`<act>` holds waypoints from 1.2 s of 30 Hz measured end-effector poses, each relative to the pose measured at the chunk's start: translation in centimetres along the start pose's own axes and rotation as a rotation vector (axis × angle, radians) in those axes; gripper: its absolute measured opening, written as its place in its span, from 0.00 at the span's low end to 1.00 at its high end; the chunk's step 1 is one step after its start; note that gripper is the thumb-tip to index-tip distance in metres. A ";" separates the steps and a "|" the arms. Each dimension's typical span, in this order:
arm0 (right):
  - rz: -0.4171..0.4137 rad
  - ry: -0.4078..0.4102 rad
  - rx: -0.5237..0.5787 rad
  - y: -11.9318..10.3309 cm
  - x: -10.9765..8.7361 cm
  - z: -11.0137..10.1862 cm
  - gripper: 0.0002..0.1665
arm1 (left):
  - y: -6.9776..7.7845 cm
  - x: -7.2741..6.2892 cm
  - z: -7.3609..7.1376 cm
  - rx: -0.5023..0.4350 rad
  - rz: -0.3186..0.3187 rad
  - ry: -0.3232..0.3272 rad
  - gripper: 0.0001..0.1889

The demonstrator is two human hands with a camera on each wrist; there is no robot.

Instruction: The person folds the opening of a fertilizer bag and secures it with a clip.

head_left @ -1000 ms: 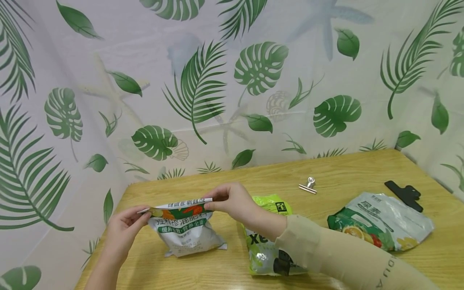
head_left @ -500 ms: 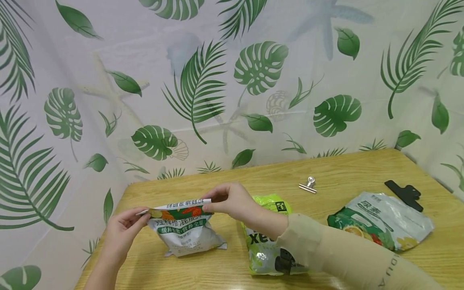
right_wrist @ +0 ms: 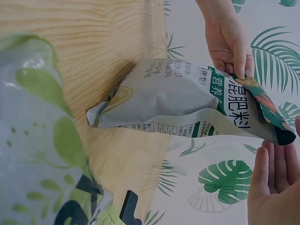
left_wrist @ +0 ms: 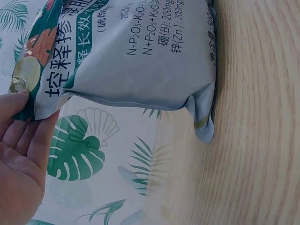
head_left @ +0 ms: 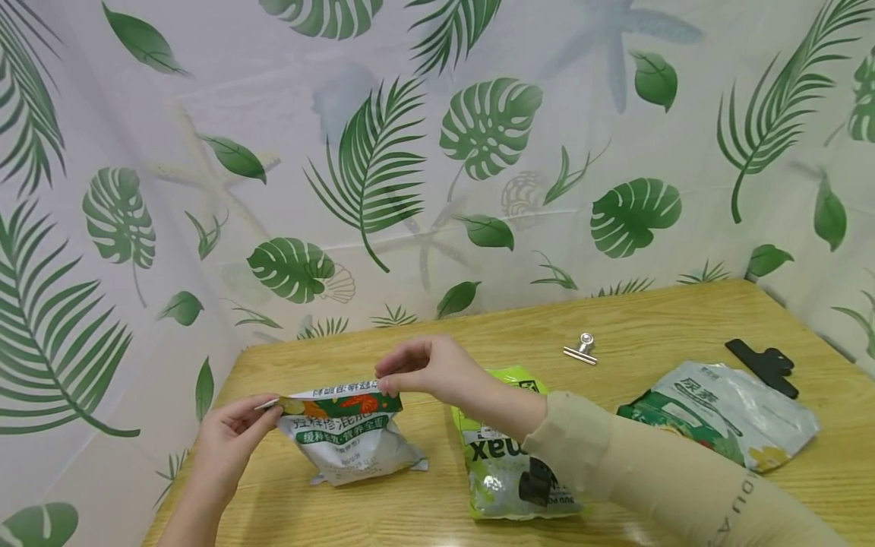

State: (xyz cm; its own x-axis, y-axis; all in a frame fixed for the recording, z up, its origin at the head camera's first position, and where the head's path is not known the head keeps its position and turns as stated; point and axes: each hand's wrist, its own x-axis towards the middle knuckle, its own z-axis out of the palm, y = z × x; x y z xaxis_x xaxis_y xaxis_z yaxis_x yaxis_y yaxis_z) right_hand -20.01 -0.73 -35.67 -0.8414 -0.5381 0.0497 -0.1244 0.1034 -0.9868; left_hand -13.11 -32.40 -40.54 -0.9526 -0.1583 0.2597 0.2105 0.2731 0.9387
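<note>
A white and green fertilizer bag (head_left: 355, 448) with Chinese lettering stands on the table, its top edge folded over. My left hand (head_left: 229, 437) pinches the left end of that fold between thumb and fingers, seen closely in the left wrist view. At the other end is my right hand (head_left: 427, 372), its fingers fairly straight. In the right wrist view, its fingertips (right_wrist: 269, 152) touch the bag's folded edge from one side, while the thumb, partly cut off by the frame, appears apart from it.
A lime-green bag (head_left: 488, 471) lies under my right forearm. Farther right, a flat grey and green bag (head_left: 718, 414) lies beside a black clip (head_left: 762, 367). A silver clip (head_left: 581, 349) stands toward the back of the wooden table (head_left: 437, 524). A leaf-patterned cloth (head_left: 410, 190) hangs behind.
My right hand has shifted slightly left along the fold and loosened from the bag's right corner, which now droops. My left hand keeps its pinch, almost unmoved.
</note>
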 end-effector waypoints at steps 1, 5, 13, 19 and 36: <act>-0.002 0.000 0.006 -0.1 0.0 0.0 0.13 | 0.0 0.0 0.0 -0.001 -0.001 0.000 0.18; -0.011 0.007 0.008 -0.3 0.2 -0.2 0.13 | 0.1 -0.1 0.0 -0.003 0.003 -0.001 0.19; 0.012 0.056 0.009 -0.7 0.8 -0.4 0.13 | 0.1 -0.2 0.1 -0.017 0.013 0.001 0.19; -0.001 0.071 0.020 -0.6 1.5 -0.5 0.13 | 0.1 -0.2 0.1 -0.026 0.013 0.000 0.20; -0.007 0.143 0.076 1.1 3.3 -2.0 0.14 | -0.1 -0.3 0.0 -0.044 0.024 -0.002 0.21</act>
State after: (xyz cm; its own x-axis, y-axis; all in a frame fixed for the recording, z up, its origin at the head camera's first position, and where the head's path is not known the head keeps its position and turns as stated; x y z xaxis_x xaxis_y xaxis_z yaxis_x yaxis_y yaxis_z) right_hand -23.97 -0.68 -36.33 -0.9078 -0.4132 0.0724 -0.0946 0.0333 -0.9950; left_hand -12.86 -32.41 -40.72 -0.9477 -0.1500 0.2817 0.2426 0.2351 0.9412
